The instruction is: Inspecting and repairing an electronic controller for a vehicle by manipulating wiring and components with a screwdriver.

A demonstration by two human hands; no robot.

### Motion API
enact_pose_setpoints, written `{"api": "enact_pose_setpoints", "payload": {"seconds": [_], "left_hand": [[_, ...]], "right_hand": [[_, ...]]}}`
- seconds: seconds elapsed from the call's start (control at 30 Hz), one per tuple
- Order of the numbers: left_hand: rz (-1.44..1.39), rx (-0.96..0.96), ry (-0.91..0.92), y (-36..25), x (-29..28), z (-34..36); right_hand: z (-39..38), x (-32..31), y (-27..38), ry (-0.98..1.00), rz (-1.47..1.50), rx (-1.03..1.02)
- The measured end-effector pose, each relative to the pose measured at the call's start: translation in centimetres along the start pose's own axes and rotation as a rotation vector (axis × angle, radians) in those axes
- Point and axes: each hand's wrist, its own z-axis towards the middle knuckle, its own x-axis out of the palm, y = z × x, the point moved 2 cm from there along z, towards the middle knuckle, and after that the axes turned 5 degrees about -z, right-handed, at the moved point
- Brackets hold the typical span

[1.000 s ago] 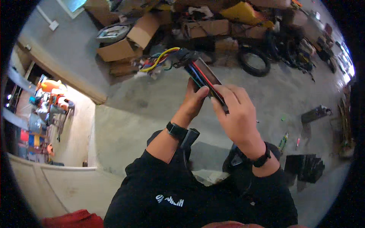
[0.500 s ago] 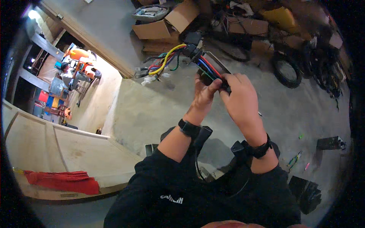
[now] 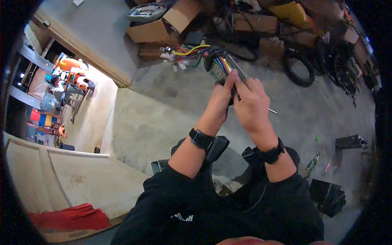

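Trailing left from the module's far end, the multicoloured wire harness ends in loose white connectors. Left hand holds the wired circuit-board module, thumb nearest. Module extends beyond both hands, long axis far-left to near-right. Right hand: fingers bunched at its near-right edge; grip undetermined.

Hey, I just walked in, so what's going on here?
A person is holding a dark unit with coloured wires up in front of them, above the concrete floor. The left hand grips its near end; the right hand is curled close beside it, its exact hold hidden. A bundle of loose wires trails leftward from the unit's far end. Beyond lies a black tyre, and a green-handled tool is on the floor to the right.
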Motion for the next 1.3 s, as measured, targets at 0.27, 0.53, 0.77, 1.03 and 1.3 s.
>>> {"api": "enact_pose_setpoints", "payload": {"seconds": [0.27,0.53,0.77,1.03,1.3], "left_hand": [[0.212,0.081,-0.143,1.7,1.0,0.2],[0.283,-0.073,-0.012,-1.7,0.8,-2.2],[-0.095,-0.54,0.206,-1.3,3.0,-4.2],[0.073,-0.62,0.242,2.0,5.4,-4.9],[0.038,-0.729,0.233,4.5,7.8,-4.7]], "right_hand": [[-1.0,0.0,-0.1,0.006,-0.204,-0.052],[1.6,-7.4,-1.2,0.367,0.084,0.303],[3.0,-16.6,-4.5,-0.488,0.606,0.285],[2.6,-15.0,-5.9,-0.441,0.615,0.081],[3.5,-12.2,-6.9,-0.353,0.902,0.079]]}}
